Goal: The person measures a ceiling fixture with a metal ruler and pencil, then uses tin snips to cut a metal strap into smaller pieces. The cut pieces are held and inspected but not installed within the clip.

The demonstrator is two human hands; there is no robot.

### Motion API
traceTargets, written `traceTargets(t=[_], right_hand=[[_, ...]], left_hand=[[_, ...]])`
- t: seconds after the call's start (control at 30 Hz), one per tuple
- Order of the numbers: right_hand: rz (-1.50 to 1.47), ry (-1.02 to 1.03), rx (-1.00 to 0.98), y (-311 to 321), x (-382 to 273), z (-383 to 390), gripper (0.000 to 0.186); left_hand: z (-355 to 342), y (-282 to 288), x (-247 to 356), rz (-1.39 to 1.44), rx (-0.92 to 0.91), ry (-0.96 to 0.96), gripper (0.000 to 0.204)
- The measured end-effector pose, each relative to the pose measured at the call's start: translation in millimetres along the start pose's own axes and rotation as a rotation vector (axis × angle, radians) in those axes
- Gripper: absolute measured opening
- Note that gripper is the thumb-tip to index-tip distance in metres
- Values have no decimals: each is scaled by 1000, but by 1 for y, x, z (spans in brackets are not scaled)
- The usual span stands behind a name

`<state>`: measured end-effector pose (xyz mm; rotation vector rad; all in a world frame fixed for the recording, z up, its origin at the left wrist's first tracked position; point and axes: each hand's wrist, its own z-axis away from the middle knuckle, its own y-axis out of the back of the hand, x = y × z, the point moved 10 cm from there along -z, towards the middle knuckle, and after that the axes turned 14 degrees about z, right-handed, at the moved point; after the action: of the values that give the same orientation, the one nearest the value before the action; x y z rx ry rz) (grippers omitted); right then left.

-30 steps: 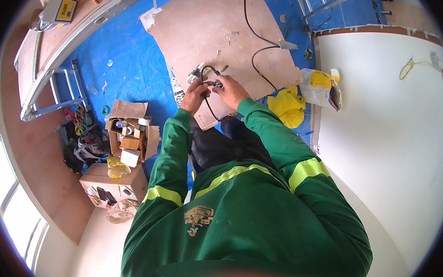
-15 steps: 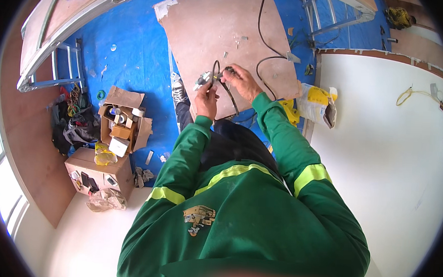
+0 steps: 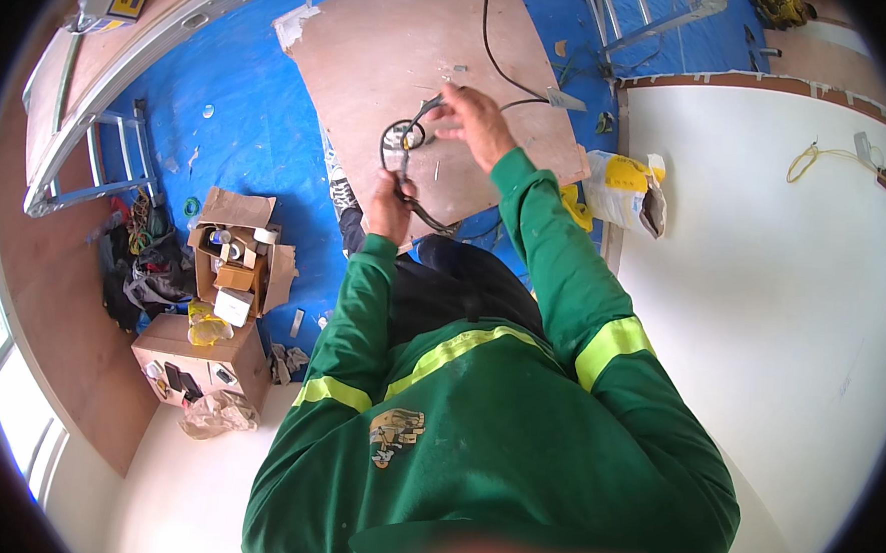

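Observation:
My left hand [image 3: 390, 210] is closed around a black cable [image 3: 428, 219], which curls up into a loop above the fingers. Inside that loop shows a small grey-and-white piece [image 3: 402, 137]; whether it lies on the board or hangs from the cable I cannot tell. My right hand [image 3: 479, 128] is just right of the loop, fingers spread apart. The upper stretch of cable comes close to its fingertips, and contact there is unclear. Both hands are over a dusty pinkish board [image 3: 375, 43].
Blue sheeting [image 3: 242, 96] covers the floor around the board. At left stand an open carton of supplies [image 3: 281, 268] and a closed box [image 3: 244, 341]. A torn white-and-yellow bag [image 3: 617, 201] is at right. Ladders [image 3: 124, 150] stand beyond. Another black cable [image 3: 491, 39] crosses the board.
My right hand has moved up and its fingers have spread apart. My left hand is a little lower, and the cable loop now stands wider above it. The view has shifted slightly.

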<state>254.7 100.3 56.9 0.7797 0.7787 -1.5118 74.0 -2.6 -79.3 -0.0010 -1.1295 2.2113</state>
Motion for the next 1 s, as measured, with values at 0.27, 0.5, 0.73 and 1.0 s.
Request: traceTargets(t=[0.27,0.5,0.73,1.0], right_hand=[[-354,-355,75,39,144,28,28],[78,-360,5,-21,218,52,23],[-168,-582,-314,-59,234,54,36],[-293,-342,-336,-57,188,41,53]], left_hand=[[-10,-26,22,63,-41,45,26],[-4,-15,-7,-187,2,88,22],[2,-27,31,-852,34,-192,44],[2,-53,54,-1107,-51,-306,41]])
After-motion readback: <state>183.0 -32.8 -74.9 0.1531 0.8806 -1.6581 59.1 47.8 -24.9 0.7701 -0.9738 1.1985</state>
